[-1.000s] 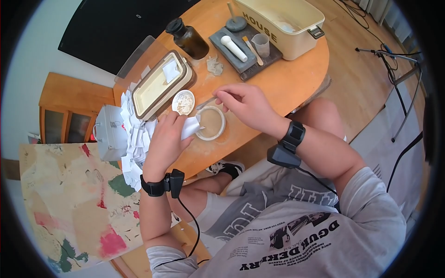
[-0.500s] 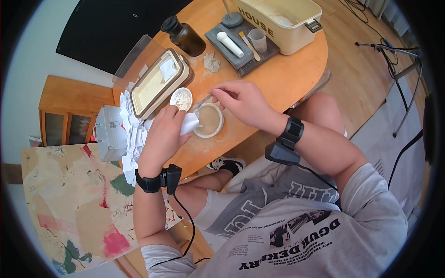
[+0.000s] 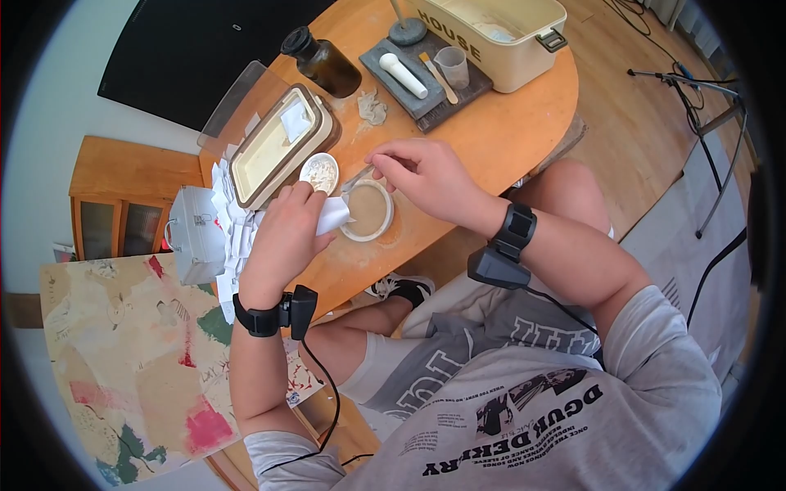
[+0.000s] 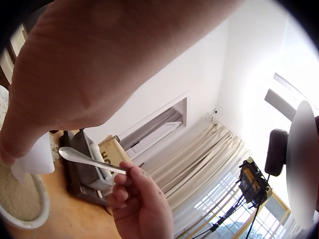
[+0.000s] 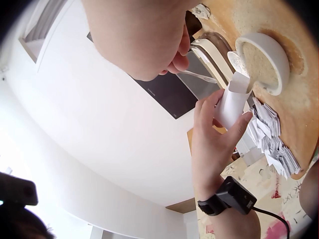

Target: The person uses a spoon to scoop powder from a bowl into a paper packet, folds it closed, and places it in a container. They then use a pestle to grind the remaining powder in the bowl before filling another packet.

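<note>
My left hand (image 3: 282, 233) grips a folded white paper packet (image 3: 332, 215) between thumb and fingers. In the right wrist view the open end of this packet tilts down at the rim of a white bowl (image 5: 280, 55), with beige powder (image 5: 256, 67) at its mouth and in the bowl. Above the bowl's far side, my right hand (image 3: 430, 176) pinches the handle of a small metal spoon (image 4: 82, 157); its scoop looks bare in the left wrist view. Beside the left fingertips stands a small white dish (image 3: 319, 170) holding pale flakes or powder.
Many folded white papers (image 3: 233, 221) lie left of a cream, brown-rimmed box (image 3: 250, 195). Farther back stand a dark glass bottle (image 3: 327, 69), a slate board (image 3: 393, 69) with a white pestle (image 3: 404, 75), a brush (image 3: 440, 79) and plastic cup (image 3: 452, 67), plus a cream HOUSE bin (image 3: 516, 69).
The head view has shifted a little, so the table's things sit slightly farther left and up. Both hands keep nearly the same pose, with the packet at the bowl and the spoon pinched.
</note>
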{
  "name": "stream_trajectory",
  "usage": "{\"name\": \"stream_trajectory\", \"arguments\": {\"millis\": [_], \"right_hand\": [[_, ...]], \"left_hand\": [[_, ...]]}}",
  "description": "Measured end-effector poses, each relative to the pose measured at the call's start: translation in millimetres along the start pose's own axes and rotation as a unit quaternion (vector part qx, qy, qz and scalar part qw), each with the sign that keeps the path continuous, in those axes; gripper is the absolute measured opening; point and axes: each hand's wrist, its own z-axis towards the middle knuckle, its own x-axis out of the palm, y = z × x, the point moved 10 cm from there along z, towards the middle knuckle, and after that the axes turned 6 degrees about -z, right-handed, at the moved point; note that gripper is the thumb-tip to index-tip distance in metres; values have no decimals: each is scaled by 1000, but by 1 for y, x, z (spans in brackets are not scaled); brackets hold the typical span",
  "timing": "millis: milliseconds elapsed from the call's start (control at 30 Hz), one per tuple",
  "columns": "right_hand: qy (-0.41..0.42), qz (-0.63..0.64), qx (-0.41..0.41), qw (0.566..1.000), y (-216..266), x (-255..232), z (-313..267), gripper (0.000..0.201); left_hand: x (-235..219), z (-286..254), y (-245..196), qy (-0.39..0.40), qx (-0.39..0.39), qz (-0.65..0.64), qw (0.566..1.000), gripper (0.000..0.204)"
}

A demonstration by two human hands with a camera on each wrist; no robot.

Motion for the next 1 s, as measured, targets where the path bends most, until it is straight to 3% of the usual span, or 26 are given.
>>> {"name": "stream_trajectory", "arguments": {"millis": [633, 1000], "right_hand": [[-12, -9, -18, 1000, 2, -2, 0, 25], [-14, -7, -21, 1000, 3, -3, 0, 25]], "left_hand": [[-6, 9, -6, 35, -2, 29, 999, 58], [-5, 15, -14, 59, 17, 83, 995, 53]]}}
